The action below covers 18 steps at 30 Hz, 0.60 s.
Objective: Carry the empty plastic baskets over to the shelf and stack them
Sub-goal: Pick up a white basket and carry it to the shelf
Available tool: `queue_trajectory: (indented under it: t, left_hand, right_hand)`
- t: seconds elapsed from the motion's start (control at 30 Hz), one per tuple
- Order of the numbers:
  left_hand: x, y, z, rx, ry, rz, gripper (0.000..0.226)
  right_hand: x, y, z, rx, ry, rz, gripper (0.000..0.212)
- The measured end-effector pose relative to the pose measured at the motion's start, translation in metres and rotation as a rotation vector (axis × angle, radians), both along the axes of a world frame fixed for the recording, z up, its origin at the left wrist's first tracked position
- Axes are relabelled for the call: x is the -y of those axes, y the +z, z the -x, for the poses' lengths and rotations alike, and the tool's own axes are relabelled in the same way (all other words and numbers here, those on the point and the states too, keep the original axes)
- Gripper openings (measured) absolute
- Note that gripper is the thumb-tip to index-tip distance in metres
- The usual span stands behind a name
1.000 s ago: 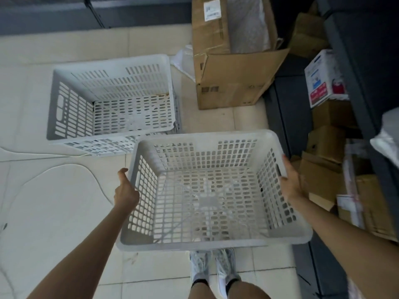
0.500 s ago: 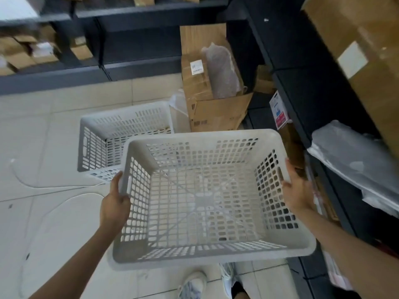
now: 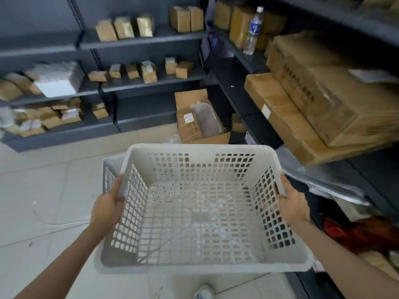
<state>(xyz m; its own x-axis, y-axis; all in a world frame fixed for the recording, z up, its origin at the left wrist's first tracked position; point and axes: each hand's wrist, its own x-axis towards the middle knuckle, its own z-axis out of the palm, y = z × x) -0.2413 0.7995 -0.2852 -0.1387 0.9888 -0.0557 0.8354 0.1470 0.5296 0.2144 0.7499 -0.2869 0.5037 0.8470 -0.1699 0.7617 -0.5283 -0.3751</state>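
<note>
I hold an empty white perforated plastic basket (image 3: 200, 214) in front of me, above the tiled floor. My left hand (image 3: 106, 209) grips its left rim and my right hand (image 3: 292, 203) grips its right rim. A second white basket (image 3: 111, 169) stands on the floor behind it, mostly hidden, only its left corner showing. Dark metal shelves (image 3: 142, 43) run along the back wall and a dark shelf unit (image 3: 244, 61) stands on the right.
Small cardboard boxes (image 3: 125, 28) fill the back shelves. Large flat cartons (image 3: 313, 100) and a water bottle (image 3: 252, 31) sit on the right shelves. An open cardboard box (image 3: 198, 121) stands on the floor in the corner. A white cable (image 3: 54, 222) lies on the tiles at left.
The basket has risen from low over the floor to chest height. The view has tilted up from the floor to the shelves, and the second basket is now mostly hidden behind the held one.
</note>
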Motion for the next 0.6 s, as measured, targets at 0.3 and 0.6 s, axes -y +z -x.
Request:
queue_trajectory:
  t: [0.3,0.6]
  left_hand:
    - [0.106,0.072,-0.007,0.013,-0.138,-0.019,0.063]
    - [0.174,0.118,-0.045,0.149,-0.428,-0.003,0.06]
  right_hand:
    - [0.165,0.097,0.011,-0.019,-0.192,-0.072,0.069]
    - [0.372,0.134,0.043,-0.022,-0.538,-0.153,0.068]
